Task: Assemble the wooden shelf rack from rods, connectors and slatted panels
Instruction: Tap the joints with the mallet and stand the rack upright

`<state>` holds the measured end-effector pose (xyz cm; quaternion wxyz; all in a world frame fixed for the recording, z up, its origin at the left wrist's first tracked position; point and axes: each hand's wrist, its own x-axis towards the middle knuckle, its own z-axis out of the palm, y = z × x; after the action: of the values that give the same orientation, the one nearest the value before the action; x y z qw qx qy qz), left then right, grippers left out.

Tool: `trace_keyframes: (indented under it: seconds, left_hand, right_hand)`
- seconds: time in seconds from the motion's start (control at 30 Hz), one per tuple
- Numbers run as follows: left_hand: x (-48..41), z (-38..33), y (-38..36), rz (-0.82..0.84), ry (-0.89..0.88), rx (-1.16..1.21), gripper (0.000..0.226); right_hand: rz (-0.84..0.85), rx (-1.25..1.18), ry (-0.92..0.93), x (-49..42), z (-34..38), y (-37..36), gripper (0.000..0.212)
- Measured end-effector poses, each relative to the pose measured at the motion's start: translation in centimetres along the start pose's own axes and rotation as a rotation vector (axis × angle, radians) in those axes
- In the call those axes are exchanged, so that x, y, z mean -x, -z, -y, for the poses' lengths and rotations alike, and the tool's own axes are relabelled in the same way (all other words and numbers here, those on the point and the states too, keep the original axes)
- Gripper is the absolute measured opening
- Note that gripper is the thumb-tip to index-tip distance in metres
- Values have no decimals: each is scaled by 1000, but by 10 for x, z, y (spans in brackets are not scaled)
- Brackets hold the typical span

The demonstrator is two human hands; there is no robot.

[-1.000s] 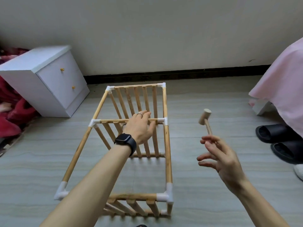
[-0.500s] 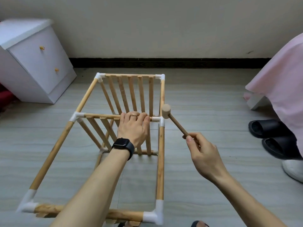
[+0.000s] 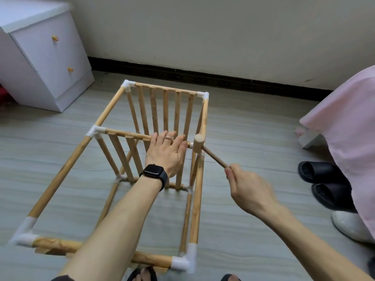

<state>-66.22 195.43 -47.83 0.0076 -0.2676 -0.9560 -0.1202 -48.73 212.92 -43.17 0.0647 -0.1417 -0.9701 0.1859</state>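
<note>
We see the wooden rack (image 3: 67,169) on the gray floor (image 3: 253,138), right in front of us, with its long rods running away from us. White connectors (image 3: 183,262) join the rods at the corners. One slatted panel (image 3: 165,110) stands at the far end. A second slatted panel (image 3: 119,157) goes down in the middle, under a cross rod (image 3: 125,134).

The left hand (image 3: 164,153) is on that cross rod, near its right end, and its fingers bend over the rod and hold it. One finger wears a ring (image 3: 168,138), and a black watch (image 3: 155,173) sits on the wrist. The left arm reaches over the near rod and hides part of it.

The right hand (image 3: 249,191) is closed tight around the handle of a small wooden hammer (image 3: 198,142). The hammer head is at the right end of the cross rod, just beside the left thumb. It covers most of the connector there, so we cannot tell if it touches.

A white cabinet (image 3: 44,57) with two drawers stands far left by the wall, well apart from the rack. On the right a pink cloth (image 3: 345,128) hangs down, with two black slippers (image 3: 324,179) and a white shoe (image 3: 351,226) at its edge. At the bottom we see toes in a sandal (image 3: 142,273), near the rack's close end.
</note>
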Motion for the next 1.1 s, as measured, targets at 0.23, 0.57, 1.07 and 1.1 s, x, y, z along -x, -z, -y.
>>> trace_keyframes:
  seconds: [0.23,0.57,1.07,1.1]
  left_hand:
    - [-1,0,-1,0,-5,14,54]
    - [-2,1,-3,-26,-14,28,52]
    - [-2,1,-3,-12,-11,28,54]
    - [-2,1,-3,-16,-14,24,54]
  right_hand:
    - [-31,4,-72,3,-5,-10,29]
    - [-237,-169,-105,-2,-5,-6,27]
    - [-85,-637,-198,-11,1,19,20]
    - [-107,-792,-188,-13,3,25,23]
